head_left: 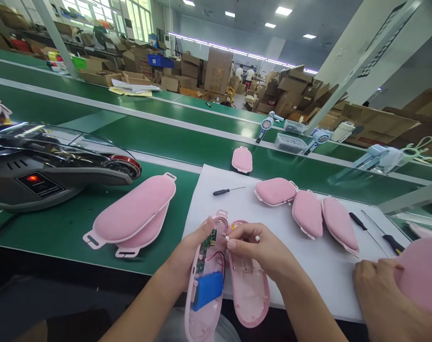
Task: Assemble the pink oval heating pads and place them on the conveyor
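Observation:
An opened pink plastic casing lies in two halves in front of me. My left hand (194, 247) is closed around the left half (191, 325), which carries a green circuit board (202, 260), a blue battery pack (208, 290) and thin red and black wires (221, 259). In the fingertips of my right hand (260, 244) is a small white connector (227, 238), held close to the board's upper end. Below that hand is the other casing half (249, 297), hollow side up. A small white spot shows at another right finger; I cannot tell what it is.
Several closed pink cases (276, 191) lie on the white sheet (201, 199), near screwdrivers (221, 192). Two stacked cases (134, 209) sit left, beside a black machine (52, 166). At right, a co-worker's hand (383, 297) touches a pink case (422, 273).

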{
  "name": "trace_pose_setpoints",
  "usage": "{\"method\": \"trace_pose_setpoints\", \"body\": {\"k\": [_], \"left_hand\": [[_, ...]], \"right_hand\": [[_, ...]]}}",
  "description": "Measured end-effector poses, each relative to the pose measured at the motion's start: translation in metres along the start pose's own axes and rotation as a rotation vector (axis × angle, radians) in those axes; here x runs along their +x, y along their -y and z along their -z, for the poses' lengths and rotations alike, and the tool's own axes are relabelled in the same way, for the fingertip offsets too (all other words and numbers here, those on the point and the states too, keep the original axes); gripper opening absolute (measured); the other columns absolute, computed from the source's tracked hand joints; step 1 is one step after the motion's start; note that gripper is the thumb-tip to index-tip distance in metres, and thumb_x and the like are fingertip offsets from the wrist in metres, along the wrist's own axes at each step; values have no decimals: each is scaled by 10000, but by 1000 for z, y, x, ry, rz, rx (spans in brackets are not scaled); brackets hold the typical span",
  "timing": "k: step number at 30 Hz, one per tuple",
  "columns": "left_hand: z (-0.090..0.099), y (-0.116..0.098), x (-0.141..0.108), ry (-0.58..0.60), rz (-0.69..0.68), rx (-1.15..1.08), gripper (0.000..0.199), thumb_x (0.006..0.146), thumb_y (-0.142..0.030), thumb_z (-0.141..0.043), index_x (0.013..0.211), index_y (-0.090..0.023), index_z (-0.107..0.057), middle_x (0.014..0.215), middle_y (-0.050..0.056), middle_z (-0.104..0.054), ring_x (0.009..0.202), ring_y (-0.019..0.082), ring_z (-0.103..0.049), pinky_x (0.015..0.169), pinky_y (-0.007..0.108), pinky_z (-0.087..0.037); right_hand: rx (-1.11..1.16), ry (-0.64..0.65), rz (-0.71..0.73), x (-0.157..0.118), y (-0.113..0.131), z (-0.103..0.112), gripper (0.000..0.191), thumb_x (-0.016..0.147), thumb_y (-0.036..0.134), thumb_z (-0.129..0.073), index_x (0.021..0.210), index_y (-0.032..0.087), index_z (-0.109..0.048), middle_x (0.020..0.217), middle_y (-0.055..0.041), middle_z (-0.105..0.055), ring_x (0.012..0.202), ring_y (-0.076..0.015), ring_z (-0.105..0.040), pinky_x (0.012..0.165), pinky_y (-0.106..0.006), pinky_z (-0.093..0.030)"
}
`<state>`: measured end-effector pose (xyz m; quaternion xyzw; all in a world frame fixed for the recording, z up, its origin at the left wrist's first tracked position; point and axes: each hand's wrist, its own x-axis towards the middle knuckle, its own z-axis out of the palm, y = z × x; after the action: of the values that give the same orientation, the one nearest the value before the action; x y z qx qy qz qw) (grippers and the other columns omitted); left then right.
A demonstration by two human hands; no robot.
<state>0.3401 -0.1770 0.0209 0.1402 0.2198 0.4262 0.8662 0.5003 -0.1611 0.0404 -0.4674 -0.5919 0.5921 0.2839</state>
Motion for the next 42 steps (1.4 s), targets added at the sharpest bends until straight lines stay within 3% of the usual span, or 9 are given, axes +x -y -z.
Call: {"method": "trace_pose_setpoints", "body": {"k": [6, 15, 21, 25, 29, 32, 35, 39, 42], "left_hand": [[-2, 3, -3, -5, -80, -46, 159, 833, -332, -651, 841, -177, -617, 695, -9, -628, 588, 109, -585, 588, 197, -447], [-1, 5, -1, -11, -65, -7, 388, 663, -458, -791, 882, -200, -599, 669, -37, -586, 547, 103, -574, 556, 200, -454], [3, 14, 0, -53, -134, 47, 346, 758, -466, -711, 949, -202, -593, 734, -32, -583, 581, 76, -549, 654, 196, -453], [5, 18, 0, -17, -136, 95, 348, 788, -483, -673, 977, -204, -588, 690, -40, -546, 531, 60, -482, 522, 168, -370], [6, 16, 2, -7, -105, 94, 417, 746, -526, -693, 983, -199, -591, 743, -10, -606, 595, 115, -571, 563, 216, -429], [7, 14, 3, 43, -35, 28, 482, 736, -567, -676, 985, -158, -619, 776, 43, -662, 689, 197, -642, 669, 298, -491], [8, 12, 3, 71, 22, -31, 462, 791, -549, -618, 931, -110, -654, 775, 93, -696, 764, 256, -671, 758, 361, -502], [6, 11, 3, 59, 31, -37, 450, 840, -527, -558, 902, -99, -678, 779, 114, -719, 823, 283, -681, 827, 391, -489], [5, 11, 3, 68, 44, -24, 481, 837, -549, -547, 867, -90, -688, 776, 124, -724, 845, 291, -680, 843, 387, -483]], "right_hand": [[-206, -76, -7, -2, 11, -13, 138, 738, 227, -564, 625, 183, -630, 652, 18, -561, 665, -138, -511, 627, -267, -396], [-459, -133, 49, -5, 9, -24, 152, 719, 109, -481, 604, 194, -534, 629, 26, -544, 632, -135, -469, 577, -249, -352], [-538, -119, 91, -8, 11, -26, 203, 762, 79, -462, 604, 198, -505, 660, 17, -503, 700, -159, -464, 639, -278, -347], [-513, -99, 78, -8, 7, -23, 195, 787, 110, -486, 630, 198, -560, 696, 4, -539, 732, -167, -509, 641, -275, -384], [-490, -128, 92, -8, 2, -21, 197, 808, 141, -527, 668, 212, -646, 722, -3, -591, 741, -169, -537, 664, -282, -417], [-491, -237, 147, -9, 0, -18, 146, 824, 221, -598, 723, 239, -702, 819, -20, -635, 864, -200, -541, 767, -316, -424], [-457, -316, 226, -14, 3, -11, 159, 837, 216, -591, 746, 240, -720, 812, -16, -668, 807, -182, -564, 727, -298, -433], [-314, -52, 161, -19, 14, 7, 128, 777, 163, -647, 671, 218, -693, 680, 21, -670, 650, -132, -563, 617, -243, -431], [-133, 210, 171, -16, 13, 18, 89, 696, 210, -761, 652, 200, -685, 706, 3, -674, 729, -157, -587, 692, -263, -462]]}}
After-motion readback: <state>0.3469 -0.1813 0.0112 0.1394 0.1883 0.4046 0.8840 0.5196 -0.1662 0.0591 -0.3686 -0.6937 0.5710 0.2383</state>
